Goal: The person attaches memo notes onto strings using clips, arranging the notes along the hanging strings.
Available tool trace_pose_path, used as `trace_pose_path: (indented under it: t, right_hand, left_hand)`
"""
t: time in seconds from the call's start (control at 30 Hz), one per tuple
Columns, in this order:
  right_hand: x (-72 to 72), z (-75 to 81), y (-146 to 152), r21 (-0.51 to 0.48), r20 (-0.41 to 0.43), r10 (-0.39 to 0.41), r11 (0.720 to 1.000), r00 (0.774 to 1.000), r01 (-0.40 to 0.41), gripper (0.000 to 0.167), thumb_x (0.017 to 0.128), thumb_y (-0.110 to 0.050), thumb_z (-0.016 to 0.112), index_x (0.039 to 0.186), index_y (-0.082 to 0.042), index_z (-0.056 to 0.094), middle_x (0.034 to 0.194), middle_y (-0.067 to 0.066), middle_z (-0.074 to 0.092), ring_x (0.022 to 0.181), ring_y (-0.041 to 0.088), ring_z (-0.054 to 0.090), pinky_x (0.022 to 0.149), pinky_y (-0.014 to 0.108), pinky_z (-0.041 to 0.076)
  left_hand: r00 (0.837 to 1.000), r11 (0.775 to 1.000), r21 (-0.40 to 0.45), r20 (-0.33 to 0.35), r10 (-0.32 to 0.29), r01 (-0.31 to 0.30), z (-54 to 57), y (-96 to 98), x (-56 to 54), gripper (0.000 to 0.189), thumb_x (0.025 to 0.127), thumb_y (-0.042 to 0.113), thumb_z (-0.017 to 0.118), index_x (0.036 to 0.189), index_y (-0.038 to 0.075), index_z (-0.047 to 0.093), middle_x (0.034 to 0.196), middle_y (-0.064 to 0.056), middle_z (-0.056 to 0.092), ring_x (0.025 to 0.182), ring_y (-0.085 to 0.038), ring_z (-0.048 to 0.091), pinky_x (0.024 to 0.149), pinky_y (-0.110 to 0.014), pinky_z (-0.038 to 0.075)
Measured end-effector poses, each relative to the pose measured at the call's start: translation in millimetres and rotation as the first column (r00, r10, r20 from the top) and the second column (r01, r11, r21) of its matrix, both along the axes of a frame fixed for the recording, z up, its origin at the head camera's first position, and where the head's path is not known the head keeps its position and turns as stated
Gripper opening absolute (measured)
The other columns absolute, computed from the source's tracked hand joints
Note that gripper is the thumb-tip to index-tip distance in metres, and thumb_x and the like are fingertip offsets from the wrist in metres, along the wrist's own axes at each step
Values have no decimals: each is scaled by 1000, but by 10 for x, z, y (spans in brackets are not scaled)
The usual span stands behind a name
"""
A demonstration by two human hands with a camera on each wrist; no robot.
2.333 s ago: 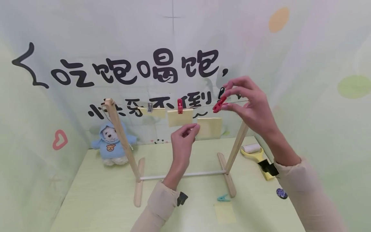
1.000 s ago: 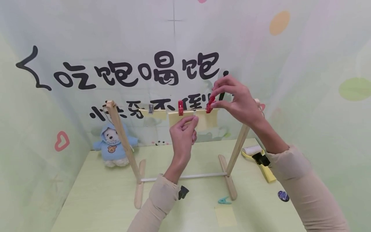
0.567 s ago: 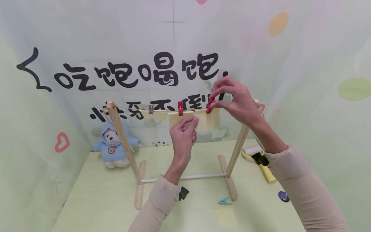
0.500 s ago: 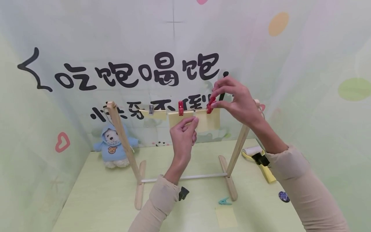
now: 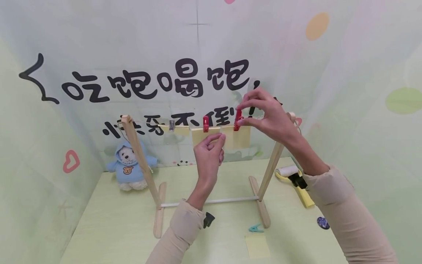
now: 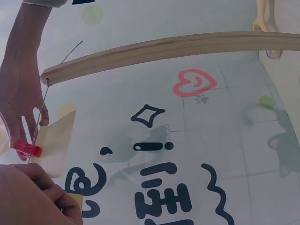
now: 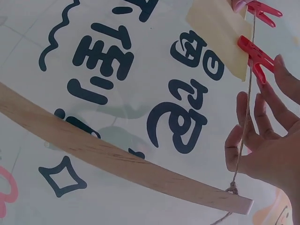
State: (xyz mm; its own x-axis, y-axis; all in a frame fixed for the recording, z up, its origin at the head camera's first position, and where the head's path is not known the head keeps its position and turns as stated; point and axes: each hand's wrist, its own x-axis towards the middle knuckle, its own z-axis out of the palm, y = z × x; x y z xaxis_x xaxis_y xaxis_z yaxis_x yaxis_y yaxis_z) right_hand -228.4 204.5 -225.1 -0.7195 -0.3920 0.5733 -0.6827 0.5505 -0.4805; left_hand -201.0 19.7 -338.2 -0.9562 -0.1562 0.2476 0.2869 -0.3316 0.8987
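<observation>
My left hand [image 5: 208, 154] pinches the upper left corner of a yellow paper note [image 5: 240, 137], whose top edge lies along the string [image 7: 247, 108]. My right hand [image 5: 271, 115] has thumb and fingertips at the two handles of a red clothespin [image 5: 237, 120]. In the right wrist view the clothespin's nose sits over the string and the paper's edge, its handles spread. Left of it, another red clothespin [image 5: 206, 124] bears a second yellow note [image 5: 199, 135], partly hidden by my left hand. A grey clip [image 5: 171, 125] holds a further note [image 5: 179, 130].
The string spans a wooden stand [image 5: 140, 161] with a white crossbar [image 5: 230, 200]. On the table [image 5: 108, 220] lie a teal clothespin [image 5: 255, 228], a yellow note [image 5: 257, 246], a yellow lint roller [image 5: 304, 196] and a dark round object [image 5: 323, 223]. A plush toy [image 5: 130, 167] sits behind the stand's left post.
The note has risen to the string. My right hand has brought the red clothespin left and down onto string and note. Most recently the clothespin has turned more upright, between slightly parted fingers.
</observation>
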Motion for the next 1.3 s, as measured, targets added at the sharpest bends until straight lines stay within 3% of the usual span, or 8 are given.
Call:
trace_pose_path:
  t: [0.13, 0.27, 0.4, 0.5, 0.63, 0.73, 1.13, 1.3]
  right_hand:
    - [113, -29, 110, -16, -75, -15, 1000, 997, 14, 48, 85, 2, 92, 130, 3, 76, 136, 18, 64, 133, 29, 56, 107, 25, 44]
    - [377, -135, 283, -76, -197, -44, 997, 979, 29, 44, 86, 6, 89, 128, 5, 76, 133, 20, 67, 126, 14, 60, 97, 15, 46]
    - [666, -377, 472, -96, -247, -20, 995, 969, -3, 36, 104, -27, 79, 122, 4, 78, 125, 19, 72, 118, 3, 62, 94, 13, 48]
    - [859, -602, 611, -113, -226, -7, 993, 974, -19, 49, 106, -44, 71, 119, 2, 79, 123, 11, 74, 117, 3, 64, 93, 11, 48]
    - [1055, -849, 778, -115, -158, -50, 993, 986, 32, 19, 102, -11, 80, 117, -1, 80, 125, -1, 73, 115, 3, 65, 91, 9, 48]
    - [1135, -992, 870, -91, -102, -103, 991, 989, 94, 30, 91, 10, 81, 117, -5, 81, 124, -6, 71, 113, 0, 64, 89, 9, 48]
    - [1225, -1491, 1094, -72, 21, -156, 985, 988, 157, 39, 90, 14, 78, 114, -16, 81, 119, -6, 73, 98, -2, 64, 82, 11, 47]
    - [1255, -1611, 1141, -80, 74, -152, 984, 986, 158, 38, 93, 13, 77, 115, -17, 81, 119, -5, 73, 105, -2, 65, 81, 13, 48]
  left_hand:
    - [1000, 1000, 0, 4, 3, -3, -15, 20, -15, 21, 105, 12, 75, 116, -5, 76, 57, 7, 57, 47, -4, 44, 45, -16, 32]
    - [1000, 1000, 5, 5, -2, 2, -23, 38, -18, 21, 106, 13, 74, 118, -5, 75, 56, 6, 56, 47, -4, 45, 45, -16, 33]
    - [1000, 1000, -2, 7, 4, -4, -38, 60, -18, 23, 106, 14, 74, 120, -4, 75, 55, 6, 55, 47, -4, 46, 44, -15, 35]
    - [1000, 1000, -12, 8, 7, -7, -61, 72, -24, 26, 106, 14, 74, 123, -5, 75, 54, 6, 55, 45, -3, 46, 44, -15, 36]
    - [1000, 1000, -30, 8, 6, -5, -102, 85, -30, 30, 107, 14, 73, 129, -6, 74, 52, 7, 54, 44, -3, 45, 44, -15, 37]
    - [1000, 999, -44, 15, 5, -5, -145, 98, -26, 31, 108, 14, 72, 133, -4, 73, 51, 7, 53, 44, -4, 46, 45, -16, 38]
    - [997, 997, -64, 58, -48, 52, -306, 172, -37, 41, 113, 16, 63, 151, 3, 63, 57, 4, 59, 47, -6, 53, 49, -19, 47]
    - [991, 992, -85, 99, -89, 98, -463, 207, -22, 42, 115, 18, 60, 154, 5, 60, 61, 3, 62, 49, -8, 56, 52, -20, 50]
